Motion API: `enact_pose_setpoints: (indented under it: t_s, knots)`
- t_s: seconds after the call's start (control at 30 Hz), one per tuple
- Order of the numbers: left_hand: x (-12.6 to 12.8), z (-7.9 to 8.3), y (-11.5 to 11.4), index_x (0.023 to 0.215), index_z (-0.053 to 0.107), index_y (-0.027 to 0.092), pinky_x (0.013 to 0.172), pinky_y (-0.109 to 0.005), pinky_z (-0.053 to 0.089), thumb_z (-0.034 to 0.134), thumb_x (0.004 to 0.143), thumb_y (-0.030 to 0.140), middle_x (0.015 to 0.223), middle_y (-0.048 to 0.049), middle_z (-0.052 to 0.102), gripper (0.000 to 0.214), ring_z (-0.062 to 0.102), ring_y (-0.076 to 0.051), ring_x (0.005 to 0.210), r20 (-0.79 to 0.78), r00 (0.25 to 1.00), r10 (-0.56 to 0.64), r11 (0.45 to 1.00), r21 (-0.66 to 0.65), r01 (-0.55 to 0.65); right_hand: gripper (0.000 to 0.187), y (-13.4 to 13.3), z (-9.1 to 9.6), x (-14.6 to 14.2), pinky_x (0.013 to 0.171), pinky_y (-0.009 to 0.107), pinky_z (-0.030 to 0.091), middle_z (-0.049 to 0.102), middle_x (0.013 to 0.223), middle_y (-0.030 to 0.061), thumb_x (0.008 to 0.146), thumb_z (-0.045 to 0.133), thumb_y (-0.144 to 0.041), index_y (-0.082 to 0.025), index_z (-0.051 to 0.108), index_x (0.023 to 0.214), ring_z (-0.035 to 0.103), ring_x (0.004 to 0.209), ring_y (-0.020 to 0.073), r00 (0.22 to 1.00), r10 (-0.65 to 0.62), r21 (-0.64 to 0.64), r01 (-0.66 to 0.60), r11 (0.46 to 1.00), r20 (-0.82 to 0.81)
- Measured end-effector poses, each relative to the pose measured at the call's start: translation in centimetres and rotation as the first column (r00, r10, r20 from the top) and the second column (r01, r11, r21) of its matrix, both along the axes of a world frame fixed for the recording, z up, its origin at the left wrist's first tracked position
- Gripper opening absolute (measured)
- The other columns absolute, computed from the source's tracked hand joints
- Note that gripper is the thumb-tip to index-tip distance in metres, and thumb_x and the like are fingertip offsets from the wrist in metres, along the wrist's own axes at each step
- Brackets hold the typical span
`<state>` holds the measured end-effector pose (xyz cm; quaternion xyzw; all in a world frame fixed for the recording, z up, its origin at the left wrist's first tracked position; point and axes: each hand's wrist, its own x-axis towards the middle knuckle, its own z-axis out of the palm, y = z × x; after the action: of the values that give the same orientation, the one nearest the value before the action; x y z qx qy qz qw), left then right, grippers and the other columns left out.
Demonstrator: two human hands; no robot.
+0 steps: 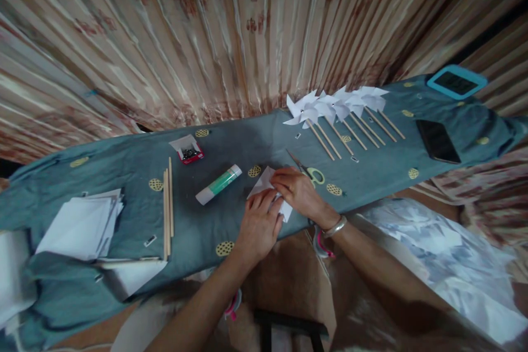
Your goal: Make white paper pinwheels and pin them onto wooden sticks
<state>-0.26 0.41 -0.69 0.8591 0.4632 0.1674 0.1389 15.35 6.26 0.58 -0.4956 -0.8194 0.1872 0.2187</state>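
A folded piece of white paper [260, 181] lies on the green cloth under both hands, near the table's front edge. My left hand [259, 223] rests on its near side with the fingers stretched over it. From the right, my right hand [295, 190] bends its fingers down onto the paper, the fingertips pressed together at a fold. Just beyond that hand lie scissors [315, 175] with light green handles. To the left is a green and white glue stick [219, 184]. Parts of the paper are hidden beneath the fingers.
Several paper pinwheels [305, 110] on wooden sticks lie at the back right, with a phone [438, 141] and a blue-framed clock [457, 82] farther right. A red box of pins [190, 153], wooden sticks [166, 212] and a paper stack [82, 225] lie left. A plastic bag [433, 247] sits below right.
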Motion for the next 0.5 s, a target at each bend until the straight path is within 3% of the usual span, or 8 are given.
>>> enact_pose_setpoints:
  t_s: [0.23,0.5]
  knots:
    - [-0.1,-0.3,-0.1,0.128,0.054,0.017,0.101,-0.050,0.042,0.053,0.092,0.022,0.134,-0.0144,0.058,0.036,0.050,-0.031,0.126,0.035,0.999,0.000,1.000,0.001,0.000,0.029,1.6,-1.0,-0.4,0.095,0.033,0.047,0.072,0.105,0.0102,0.096,0.046,-0.020,-0.015,0.074,0.093,0.062,0.099,0.0203,0.999,-0.038,0.058,0.040,0.998,-0.027]
    - [-0.2,-0.4,-0.1,0.127,0.055,0.019,0.102,-0.050,0.041,0.052,0.092,0.022,0.136,-0.0131,0.057,0.036,0.049,-0.030,0.128,0.052,0.999,-0.003,1.000,-0.017,0.003,0.030,2.8,-0.7,-1.2,0.097,0.032,0.045,0.073,0.103,0.0080,0.096,0.044,-0.018,-0.017,0.074,0.094,0.062,0.099,0.0196,0.995,-0.094,0.041,0.093,0.995,0.031]
